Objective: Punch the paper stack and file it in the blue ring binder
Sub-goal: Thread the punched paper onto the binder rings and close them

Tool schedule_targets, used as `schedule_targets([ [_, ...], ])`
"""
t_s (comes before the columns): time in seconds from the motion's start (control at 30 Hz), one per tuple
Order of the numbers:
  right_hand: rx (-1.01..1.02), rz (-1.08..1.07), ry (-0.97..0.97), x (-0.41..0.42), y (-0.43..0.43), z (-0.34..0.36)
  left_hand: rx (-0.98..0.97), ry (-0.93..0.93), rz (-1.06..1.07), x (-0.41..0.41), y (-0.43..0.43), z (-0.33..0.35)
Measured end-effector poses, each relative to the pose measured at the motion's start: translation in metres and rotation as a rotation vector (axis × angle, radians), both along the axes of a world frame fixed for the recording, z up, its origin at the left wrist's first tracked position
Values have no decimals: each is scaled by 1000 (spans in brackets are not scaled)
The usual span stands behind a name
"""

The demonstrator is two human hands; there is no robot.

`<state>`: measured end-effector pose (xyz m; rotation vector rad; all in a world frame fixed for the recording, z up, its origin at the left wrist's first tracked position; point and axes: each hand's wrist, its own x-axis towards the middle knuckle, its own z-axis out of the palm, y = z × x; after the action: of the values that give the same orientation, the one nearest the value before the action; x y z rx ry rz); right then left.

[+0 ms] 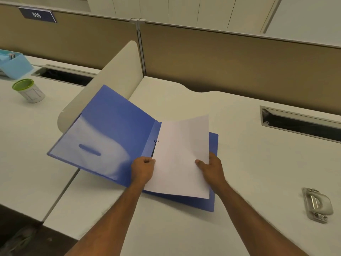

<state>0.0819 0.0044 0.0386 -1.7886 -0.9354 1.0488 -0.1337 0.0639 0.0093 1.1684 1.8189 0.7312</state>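
Note:
The blue ring binder (110, 130) lies open on the white desk, its left cover raised and tilted against a low divider. A white paper stack (180, 156) rests on the binder's right half, with one punched hole showing near the spine beside a ring. My left hand (144, 169) has curled fingers at the stack's lower left edge, next to the spine. My right hand (210, 167) grips the stack's right edge, thumb on top and fingers underneath, lifting that side slightly.
A grey hole punch (317, 204) sits on the desk (239, 145) at the right. A cable slot (299, 121) opens behind it. On the neighbouring desk at the left stand a green-rimmed cup (28, 90) and a light blue box (13, 65). Partition walls close the back.

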Motion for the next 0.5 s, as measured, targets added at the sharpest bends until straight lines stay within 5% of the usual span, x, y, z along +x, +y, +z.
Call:
schedule_targets([
  [0.33, -27, -24, -50, 3, 4, 2, -32, -87, 125, 6, 1, 1],
  [0.5, -30, -46, -35, 1, 3, 3, 130, 132, 70, 6, -3, 2],
])
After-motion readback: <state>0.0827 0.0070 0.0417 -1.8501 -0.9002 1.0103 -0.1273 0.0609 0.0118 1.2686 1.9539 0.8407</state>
